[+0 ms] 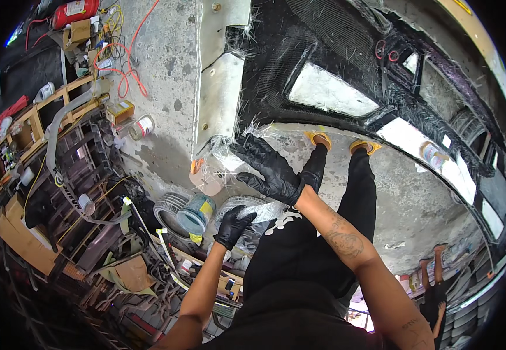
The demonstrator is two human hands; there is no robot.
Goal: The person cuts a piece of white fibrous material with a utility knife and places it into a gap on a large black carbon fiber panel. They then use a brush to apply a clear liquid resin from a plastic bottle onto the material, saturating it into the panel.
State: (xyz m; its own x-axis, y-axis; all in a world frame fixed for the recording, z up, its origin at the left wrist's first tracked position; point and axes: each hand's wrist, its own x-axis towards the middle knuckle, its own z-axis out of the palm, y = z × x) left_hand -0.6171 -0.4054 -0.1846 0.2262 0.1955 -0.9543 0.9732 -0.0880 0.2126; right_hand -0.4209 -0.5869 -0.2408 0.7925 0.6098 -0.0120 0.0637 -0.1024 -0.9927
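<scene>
My left hand (234,227), in a black glove, grips a pale translucent strip of fiberglass mat (268,211) in front of my thighs. My right hand (268,170), also gloved, is spread with its fingers apart at the lower corner of a large black fiber-laminate part (270,87). Its fingertips lie by a frayed white bundle of glass fibers (226,155); whether they press on it I cannot tell. Loose strands bristle along the part's edge. A pale flange strip (220,96) runs up the part's left side.
Red-handled scissors (383,65) and a clear plastic tub (433,156) lie on the part. Left of me are tires (170,212), a bucket (194,215), a tin can (141,127), a red hose (131,65) and a cluttered wooden rack (38,118). Another person (434,293) is at lower right.
</scene>
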